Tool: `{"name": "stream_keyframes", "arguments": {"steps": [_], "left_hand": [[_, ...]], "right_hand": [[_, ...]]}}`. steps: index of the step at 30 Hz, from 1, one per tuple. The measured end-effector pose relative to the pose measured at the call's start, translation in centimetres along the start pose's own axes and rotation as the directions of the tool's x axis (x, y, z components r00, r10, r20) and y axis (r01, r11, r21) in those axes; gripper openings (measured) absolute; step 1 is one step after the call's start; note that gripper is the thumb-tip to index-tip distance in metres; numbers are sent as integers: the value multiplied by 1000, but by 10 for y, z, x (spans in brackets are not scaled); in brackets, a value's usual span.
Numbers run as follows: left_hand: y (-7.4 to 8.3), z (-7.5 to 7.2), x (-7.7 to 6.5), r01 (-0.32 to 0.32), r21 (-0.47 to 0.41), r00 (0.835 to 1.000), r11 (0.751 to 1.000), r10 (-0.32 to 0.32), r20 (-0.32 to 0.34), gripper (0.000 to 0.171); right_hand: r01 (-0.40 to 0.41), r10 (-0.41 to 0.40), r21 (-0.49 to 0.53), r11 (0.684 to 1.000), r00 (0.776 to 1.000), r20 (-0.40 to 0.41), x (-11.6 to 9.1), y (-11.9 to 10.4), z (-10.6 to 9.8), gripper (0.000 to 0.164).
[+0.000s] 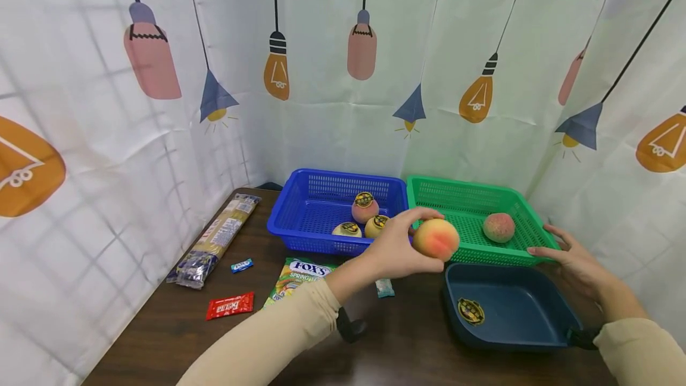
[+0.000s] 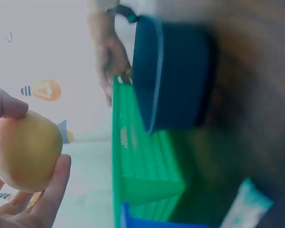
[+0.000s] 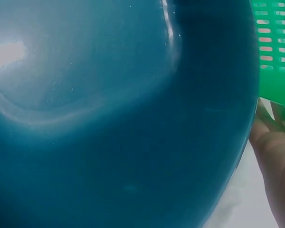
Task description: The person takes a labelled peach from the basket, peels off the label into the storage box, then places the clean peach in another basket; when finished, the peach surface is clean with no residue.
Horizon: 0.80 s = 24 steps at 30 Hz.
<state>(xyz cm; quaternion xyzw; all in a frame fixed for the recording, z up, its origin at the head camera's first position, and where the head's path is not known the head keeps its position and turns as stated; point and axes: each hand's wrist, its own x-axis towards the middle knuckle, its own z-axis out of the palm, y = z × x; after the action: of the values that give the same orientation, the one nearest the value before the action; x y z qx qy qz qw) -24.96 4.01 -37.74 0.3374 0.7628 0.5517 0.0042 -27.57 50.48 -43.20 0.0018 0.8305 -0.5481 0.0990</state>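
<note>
My left hand holds a yellow peach with a red blush in front of the green basket. In the left wrist view, thumb and fingers close around the peach from opposite sides. At the basket's right front corner, my right hand grips the rim, thumb toward the inside. A pinkish peach lies inside that basket. The blue basket beside it has a pink peach and two paler fruits with black-and-gold stickers.
A dark blue basin with a black-and-gold sticker stands in front of the green basket. Leftward lie a Fox's candy bag, a red wrapped sweet, a small blue sweet and a long pasta packet. A curtain hangs behind.
</note>
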Motion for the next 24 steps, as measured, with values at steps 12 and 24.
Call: {"name": "stream_keyframes", "arguments": {"steps": [12,24], "left_hand": [[-3,16,84,176,218,984,960,-177,-18,71],[-19,30,109,292,254,954,922,-299,-13,70]], "right_hand": [[-28,27,-34,999,999,-25,2,2,5,112],[-29,28,-32,999,999,-28,0,-1,2,113]]}}
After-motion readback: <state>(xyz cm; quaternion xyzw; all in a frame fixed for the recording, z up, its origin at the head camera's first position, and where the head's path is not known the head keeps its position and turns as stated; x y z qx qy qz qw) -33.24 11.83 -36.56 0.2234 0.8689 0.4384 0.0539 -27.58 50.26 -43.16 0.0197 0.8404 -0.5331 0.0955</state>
